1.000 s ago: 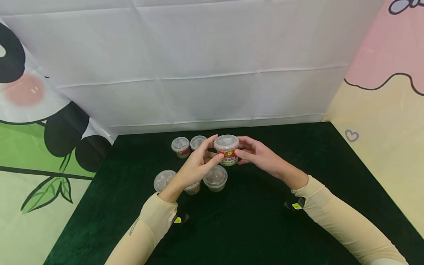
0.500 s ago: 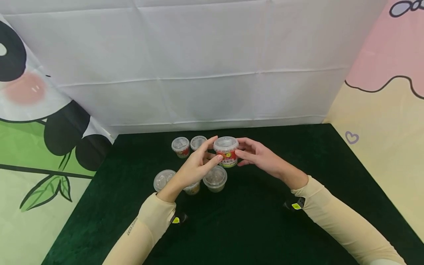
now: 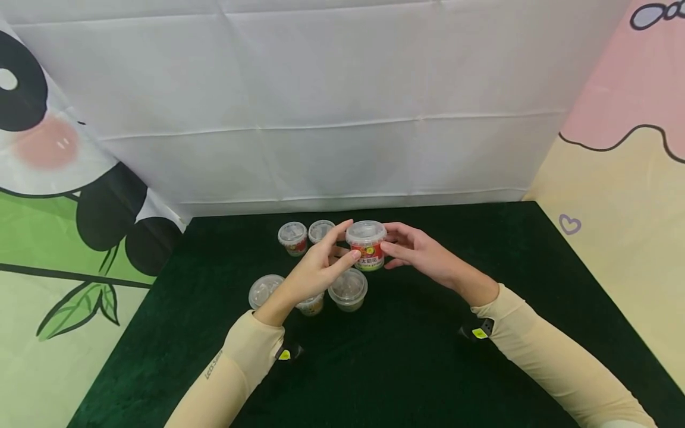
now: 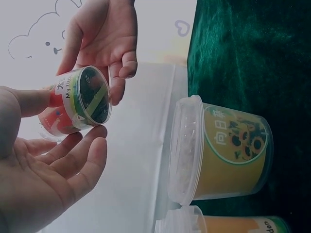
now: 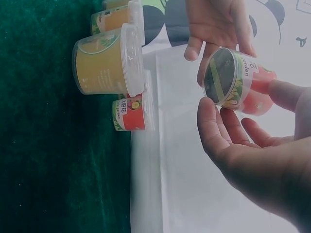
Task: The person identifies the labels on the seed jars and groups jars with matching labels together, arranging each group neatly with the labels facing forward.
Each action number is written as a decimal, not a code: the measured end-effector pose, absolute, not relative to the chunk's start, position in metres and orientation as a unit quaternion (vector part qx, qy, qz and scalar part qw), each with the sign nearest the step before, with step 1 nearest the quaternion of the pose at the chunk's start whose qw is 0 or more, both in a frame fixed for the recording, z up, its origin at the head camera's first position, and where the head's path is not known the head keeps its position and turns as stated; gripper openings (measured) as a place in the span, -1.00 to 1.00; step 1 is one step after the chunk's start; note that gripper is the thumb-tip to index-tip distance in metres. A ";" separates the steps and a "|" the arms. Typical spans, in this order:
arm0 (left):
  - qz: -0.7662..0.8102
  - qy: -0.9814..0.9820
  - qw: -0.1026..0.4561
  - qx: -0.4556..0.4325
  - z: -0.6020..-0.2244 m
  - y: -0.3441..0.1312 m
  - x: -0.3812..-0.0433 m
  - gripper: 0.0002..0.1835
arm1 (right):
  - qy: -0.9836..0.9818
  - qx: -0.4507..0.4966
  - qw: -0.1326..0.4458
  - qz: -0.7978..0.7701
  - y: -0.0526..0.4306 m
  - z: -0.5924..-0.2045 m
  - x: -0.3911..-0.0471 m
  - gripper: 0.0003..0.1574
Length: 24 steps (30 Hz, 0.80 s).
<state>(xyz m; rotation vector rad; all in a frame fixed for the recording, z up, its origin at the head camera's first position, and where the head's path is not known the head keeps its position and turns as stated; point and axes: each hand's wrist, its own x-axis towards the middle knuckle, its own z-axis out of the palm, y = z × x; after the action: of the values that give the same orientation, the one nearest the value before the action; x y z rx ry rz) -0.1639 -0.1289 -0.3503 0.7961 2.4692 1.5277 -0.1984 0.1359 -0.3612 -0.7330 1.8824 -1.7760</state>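
A small plastic cup with a clear lid and a red flower-print label [image 3: 366,246] is held above the table between both hands. My left hand [image 3: 316,267] grips its left side with thumb and fingers, while my right hand [image 3: 423,252] holds the right side. Both wrist views show the cup's dark, see-through base [image 4: 97,94] and the fingers around its wall. Just below and nearer to me stands a larger lidded cup [image 3: 348,289], whose yellow sunflower label [image 4: 235,148] shows in the left wrist view.
Two red-labelled cups [image 3: 292,238] stand in the back row, one partly behind the left hand. Another wide lidded cup [image 3: 264,290] and a partly hidden cup [image 3: 310,306] are under the left forearm. Green cloth [image 3: 407,368] covers the table; a white curtain [image 3: 332,160] hangs behind.
The held cup has dropped very slightly and its label has turned a little between the fingers. Both hands stay almost in place, and the standing cups have not moved.
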 end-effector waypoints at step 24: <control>0.483 0.831 0.062 0.268 -0.342 -0.130 -0.174 -0.28 | 0.672 -0.262 0.230 -0.654 0.138 -0.360 -0.200 -0.32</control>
<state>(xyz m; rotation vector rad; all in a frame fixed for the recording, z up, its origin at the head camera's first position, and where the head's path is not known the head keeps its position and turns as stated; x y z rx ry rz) -0.1742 -0.1303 -0.3422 0.8098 2.5129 1.4599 -0.2001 0.1377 -0.3601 -0.7200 1.8487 -1.7984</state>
